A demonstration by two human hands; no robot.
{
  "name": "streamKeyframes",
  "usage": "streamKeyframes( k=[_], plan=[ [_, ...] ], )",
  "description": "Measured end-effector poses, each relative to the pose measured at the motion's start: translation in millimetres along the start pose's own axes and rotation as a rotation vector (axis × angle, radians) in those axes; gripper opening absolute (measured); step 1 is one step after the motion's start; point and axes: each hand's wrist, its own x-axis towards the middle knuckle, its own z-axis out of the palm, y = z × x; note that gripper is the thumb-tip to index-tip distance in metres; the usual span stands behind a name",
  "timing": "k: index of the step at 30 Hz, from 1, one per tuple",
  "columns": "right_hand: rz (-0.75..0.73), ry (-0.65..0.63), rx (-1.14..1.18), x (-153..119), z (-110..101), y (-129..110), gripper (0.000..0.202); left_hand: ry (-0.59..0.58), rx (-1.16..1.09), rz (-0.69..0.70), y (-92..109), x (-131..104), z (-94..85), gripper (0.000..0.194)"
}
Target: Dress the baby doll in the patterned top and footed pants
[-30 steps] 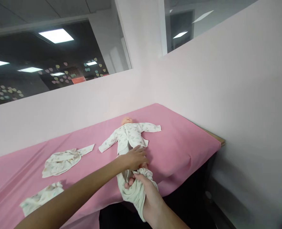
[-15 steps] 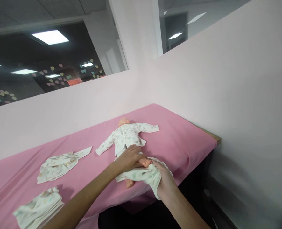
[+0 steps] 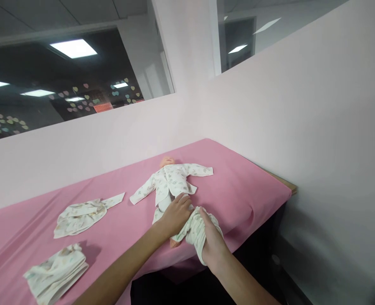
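A baby doll (image 3: pixel 167 161) lies on its back on the pink cloth, dressed in a white patterned long-sleeved top (image 3: pixel 175 180) with both sleeves spread. Below the top, my left hand (image 3: pixel 177 215) is closed around one of the doll's legs. Bunched white-green patterned pants (image 3: pixel 194 231) are gripped in my right hand (image 3: pixel 212 237), with the fabric gathered around its fingers at the same leg. That leg's foot is hidden by cloth and hands. The other foot (image 3: pixel 175 243) shows below the fabric, near the table edge.
A pink-covered table (image 3: pixel 232 186) stands against pale walls. On its left side lie a patterned garment (image 3: pixel 81 217) with one sleeve stretched out and a folded patterned cloth (image 3: pixel 56 273). Windows are above; dark space lies below the front edge.
My right hand has moved slightly left with the bunched pants, and the foot seen earlier between the hands is now covered. The view has shifted a little.
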Motion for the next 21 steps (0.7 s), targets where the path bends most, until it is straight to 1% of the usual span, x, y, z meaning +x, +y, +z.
streamKeyframes(
  k=[1, 3, 6, 7, 8, 9, 11, 13, 14, 16, 17, 19, 21],
  plan=[
    [0.045, 0.025, -0.002, 0.1, 1.7, -0.1, 0.038, 0.002, -0.051, -0.020, 1.2, -4.1, -3.9, 0.024],
    [0.110, 0.052, 0.000, -1.7, 6.1, -2.2, 0.042, 0.002, -0.217, -0.104, 7.7, -14.5, -16.5, 0.031],
    [0.141, 0.020, 0.021, -7.4, 11.7, -5.8, 0.040, 0.002, -0.532, -0.295, 29.9, -32.2, -36.7, 0.036],
    [0.154, 0.017, 0.028, -9.5, 12.6, -6.2, 0.039, 0.019, -0.586, -0.347, 39.9, -37.3, -39.8, 0.035],
    [0.163, 0.015, 0.031, -11.4, 13.0, -6.0, 0.039, 0.047, -0.579, -0.380, 50.4, -41.3, -40.0, 0.038],
    [0.166, 0.014, 0.029, -13.2, 12.9, -5.3, 0.039, 0.088, -0.517, -0.404, 60.7, -44.0, -37.0, 0.047],
    [0.143, 0.020, 0.017, -15.8, 12.3, -3.0, 0.042, 0.170, -0.317, -0.422, 78.1, -45.3, -23.7, 0.059],
    [0.118, 0.024, 0.005, -17.3, 12.2, -0.7, 0.042, 0.237, -0.141, -0.437, 88.3, -42.2, -6.7, 0.061],
    [0.112, 0.021, 0.007, -17.7, 12.6, 0.1, 0.041, 0.265, -0.080, -0.443, 90.3, -39.7, 0.5, 0.060],
    [0.105, 0.005, 0.034, -18.0, 14.1, 0.6, 0.037, 0.299, -0.009, -0.453, 88.9, -34.3, 8.5, 0.054],
    [0.105, -0.016, 0.055, -17.9, 14.7, 0.6, 0.035, 0.294, 0.004, -0.461, 85.9, -32.0, 8.8, 0.050],
    [0.122, -0.068, 0.089, -17.3, 14.7, 0.8, 0.033, 0.222, -0.026, -0.471, 77.2, -28.7, 3.6, 0.038],
    [0.146, -0.108, 0.089, -15.9, 12.8, 1.9, 0.030, 0.121, -0.131, -0.463, 66.7, -27.5, -5.0, 0.025]
  ],
)
